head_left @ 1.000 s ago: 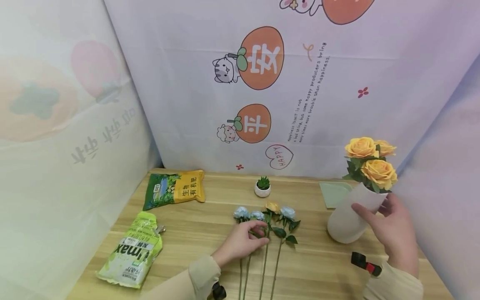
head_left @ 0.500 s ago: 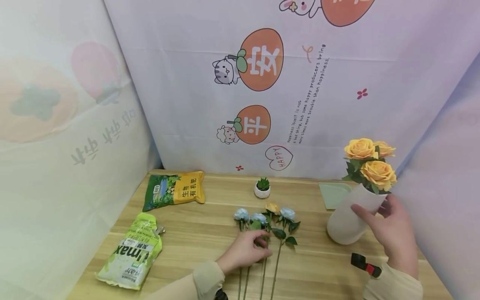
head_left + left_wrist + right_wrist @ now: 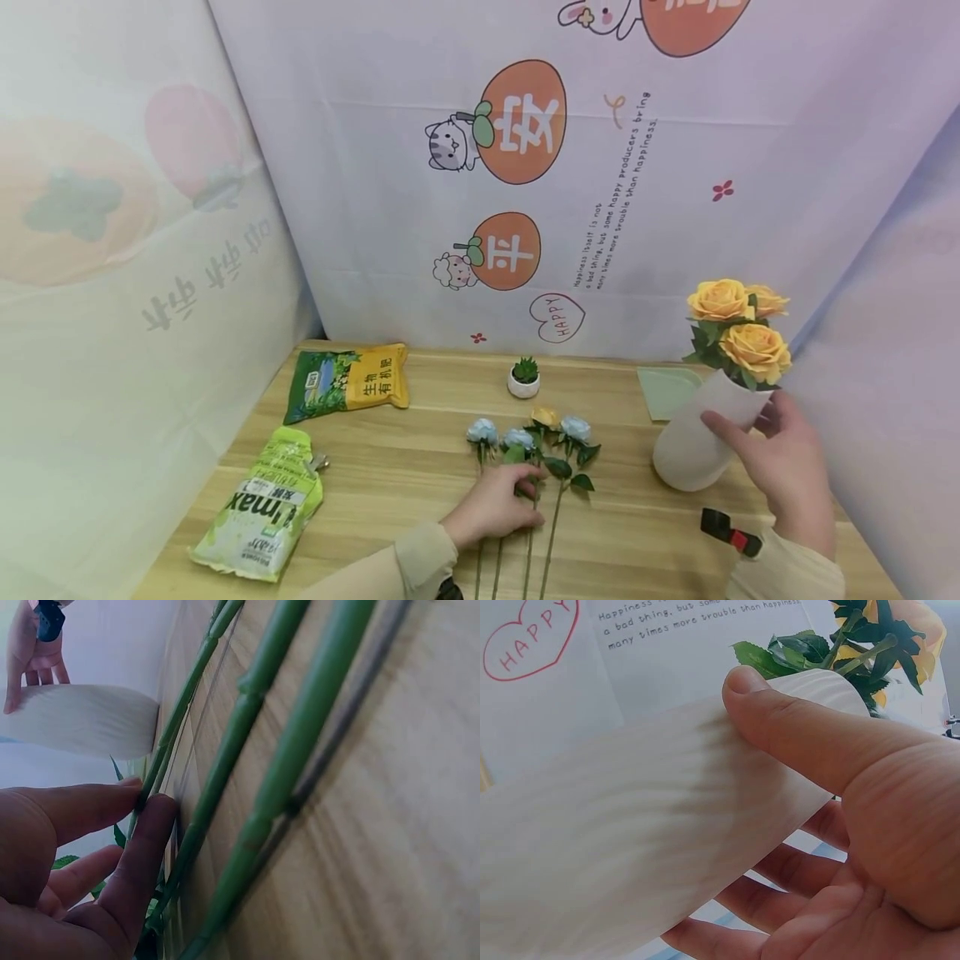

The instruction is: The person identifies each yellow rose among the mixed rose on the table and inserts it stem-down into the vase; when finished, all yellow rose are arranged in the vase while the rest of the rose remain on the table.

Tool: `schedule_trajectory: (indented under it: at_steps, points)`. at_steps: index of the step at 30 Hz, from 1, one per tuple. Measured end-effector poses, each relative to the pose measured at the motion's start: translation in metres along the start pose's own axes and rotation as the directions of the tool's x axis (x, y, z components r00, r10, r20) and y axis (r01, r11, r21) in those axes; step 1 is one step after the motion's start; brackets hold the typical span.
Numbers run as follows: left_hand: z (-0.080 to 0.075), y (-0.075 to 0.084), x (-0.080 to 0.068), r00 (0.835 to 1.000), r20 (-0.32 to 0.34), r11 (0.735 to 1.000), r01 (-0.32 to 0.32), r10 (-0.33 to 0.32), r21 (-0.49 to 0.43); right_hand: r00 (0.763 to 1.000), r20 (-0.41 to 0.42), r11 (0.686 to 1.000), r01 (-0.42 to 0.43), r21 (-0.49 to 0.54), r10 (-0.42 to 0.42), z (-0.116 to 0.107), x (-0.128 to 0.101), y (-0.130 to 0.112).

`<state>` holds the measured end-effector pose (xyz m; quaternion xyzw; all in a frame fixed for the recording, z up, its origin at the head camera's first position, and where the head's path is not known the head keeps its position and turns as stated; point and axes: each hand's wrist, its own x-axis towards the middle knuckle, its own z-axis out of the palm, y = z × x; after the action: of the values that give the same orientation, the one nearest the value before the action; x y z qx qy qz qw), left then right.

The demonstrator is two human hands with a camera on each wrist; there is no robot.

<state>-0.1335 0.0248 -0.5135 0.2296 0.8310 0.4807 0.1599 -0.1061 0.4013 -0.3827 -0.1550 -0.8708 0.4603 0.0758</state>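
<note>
Three blue roses (image 3: 482, 431) and one small yellow rose (image 3: 545, 417) lie side by side on the table, their green stems running toward the front edge. My left hand (image 3: 495, 502) is low over them. In the left wrist view its thumb and forefinger pinch a thin green stem (image 3: 174, 724), which lines up with the yellow rose in the head view. At the right, my right hand (image 3: 783, 467) grips a white vase (image 3: 693, 446), thumb on the near side and fingers behind. The vase leans to the right, with large yellow roses (image 3: 753, 350) in its mouth.
A small potted succulent (image 3: 524, 379) stands behind the loose roses. A pale green square tray (image 3: 663, 392) lies partly behind the vase. Two bags, one green and yellow (image 3: 348, 382), one lime and white (image 3: 262, 508), lie at the left. Printed cloth (image 3: 412, 183) walls the table.
My left hand has slid slightly nearer and right along the stems, and the middle blue rose has shifted a little right. My right hand and the vase stay nearly still.
</note>
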Motion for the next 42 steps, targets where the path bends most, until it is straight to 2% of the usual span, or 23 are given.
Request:
schedule_trajectory:
  at_steps: [4, 15, 24, 33, 42]
  points:
    - [-0.002, -0.002, 0.0, 1.0, -0.006, 1.0, 0.0, 0.0, -0.013, 1.0, 0.007, 1.0, 0.001, -0.004, -0.001, 0.001, 0.0, -0.001]
    - [-0.005, 0.001, -0.005, 0.997, -0.04, 0.991, 0.056, -0.061, -0.123, 1.0, 0.013, 1.0, -0.005, -0.003, 0.005, -0.001, -0.001, 0.0]
    - [-0.004, 0.003, -0.01, 0.987, -0.075, 0.942, 0.11, -0.141, -0.318, 1.0, 0.018, 1.0, -0.016, -0.003, 0.017, -0.001, 0.0, -0.001]
    - [-0.003, 0.002, -0.01, 0.986, -0.084, 0.935, 0.111, -0.147, -0.336, 1.0, 0.011, 1.0, -0.012, -0.011, 0.012, -0.002, 0.001, 0.001]
    - [-0.004, -0.001, -0.01, 0.98, -0.083, 0.91, 0.137, -0.183, -0.391, 1.0, 0.013, 1.0, -0.007, -0.01, 0.007, -0.001, 0.0, -0.001]
